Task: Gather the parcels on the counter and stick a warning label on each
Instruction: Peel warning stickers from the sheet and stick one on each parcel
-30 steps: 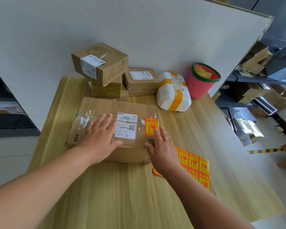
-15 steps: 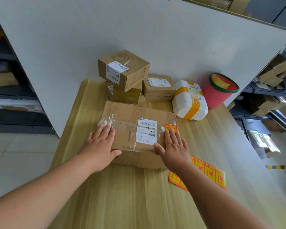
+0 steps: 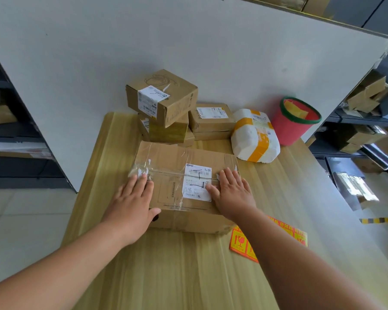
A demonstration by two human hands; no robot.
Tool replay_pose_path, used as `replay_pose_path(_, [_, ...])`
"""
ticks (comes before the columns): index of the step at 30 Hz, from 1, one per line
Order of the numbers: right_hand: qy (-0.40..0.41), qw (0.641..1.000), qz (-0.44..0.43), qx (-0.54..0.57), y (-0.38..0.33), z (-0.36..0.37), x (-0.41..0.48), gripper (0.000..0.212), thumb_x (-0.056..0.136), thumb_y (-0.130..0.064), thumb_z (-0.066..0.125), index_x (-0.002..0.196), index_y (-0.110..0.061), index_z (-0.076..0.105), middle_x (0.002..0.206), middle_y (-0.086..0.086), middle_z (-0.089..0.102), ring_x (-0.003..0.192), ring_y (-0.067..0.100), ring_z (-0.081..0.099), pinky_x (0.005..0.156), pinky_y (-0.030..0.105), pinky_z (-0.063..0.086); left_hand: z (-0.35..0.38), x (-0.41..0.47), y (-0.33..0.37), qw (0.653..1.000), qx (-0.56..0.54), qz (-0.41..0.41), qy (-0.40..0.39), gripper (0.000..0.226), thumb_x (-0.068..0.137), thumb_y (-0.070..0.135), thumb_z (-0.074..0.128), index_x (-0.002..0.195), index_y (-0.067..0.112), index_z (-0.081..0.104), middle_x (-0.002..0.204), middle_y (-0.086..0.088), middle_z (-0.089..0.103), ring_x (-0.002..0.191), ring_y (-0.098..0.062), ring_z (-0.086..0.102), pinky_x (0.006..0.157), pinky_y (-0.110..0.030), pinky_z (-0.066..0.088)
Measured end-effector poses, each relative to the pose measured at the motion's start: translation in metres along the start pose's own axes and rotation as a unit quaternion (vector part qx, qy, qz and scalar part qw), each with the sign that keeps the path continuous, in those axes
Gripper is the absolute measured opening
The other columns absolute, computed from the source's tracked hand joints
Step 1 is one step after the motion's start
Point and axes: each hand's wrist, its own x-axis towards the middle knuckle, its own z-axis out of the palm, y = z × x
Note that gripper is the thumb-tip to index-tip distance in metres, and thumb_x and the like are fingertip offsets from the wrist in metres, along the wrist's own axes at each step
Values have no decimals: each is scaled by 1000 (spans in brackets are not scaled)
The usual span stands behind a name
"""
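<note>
Large flat brown cardboard parcel w/ clear tape and a white shipping label lies at desk centre. Both hands flat on its top: left hand at parcel's 8 o'clock, palm down, fingers spread, thumb hooked over the near edge; grip wide, nothing held. Right hand at parcel's 4 o'clock, fingers splayed, thumb on the label's edge; grip also wide, pressing, not clasping. Can't tell if a warning sticker sits under the right palm.

Orange sheet of red-printed warning stickers on the pale wooden desk at 5 o'clock from parcel, partly hidden by right forearm.

At 12 o'clock: two small brown cartons stacked, top one skewed, w/ white label, over a yellow-taped one. At 1 o'clock: low brown box. At 2 o'clock: white padded bag w/ orange tape, touching nothing. Beyond it, red bucket w/ green rim. White board behind.
</note>
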Motion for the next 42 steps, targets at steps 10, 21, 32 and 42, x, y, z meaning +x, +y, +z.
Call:
replay_pose_path(10, [12,1000,8,-8,4,12,-16,86,83,-72,0,151,-19,-5,159,-1,-11,144,15,-16,116,35,-5,0,-1,0,1000,8,-3,-8,74,95,55,21,150,15,-9,156,-4,-21,142,-21,-23,112,-38,-8])
replay_pose_path(21, [16,1000,11,17,3,15,-40,83,89,-69,10,151,-17,-5,159,2,-13,144,18,-17,115,37,-5,5,3,-6,1000,-23,8,8,77,94,57,28,150,18,-7,156,-2,-20,143,-19,-20,114,-40,-4])
replay_pose_path(32, [-16,814,255,522,17,1,-51,27,88,-38,60,107,-20,56,99,-1,62,85,13,59,59,28,43,-2,10,-19,920,-339,-191,-44,106,56,63,78,136,17,25,133,-4,49,108,-23,52,83,-39,48])
replay_pose_path(42, [163,812,171,534,114,-74,-59,9,90,-30,62,93,-25,54,96,-1,63,85,13,59,69,29,48,-55,27,100,921,-357,-94,124,112,57,64,77,142,18,20,131,-5,51,109,-27,55,82,-41,50])
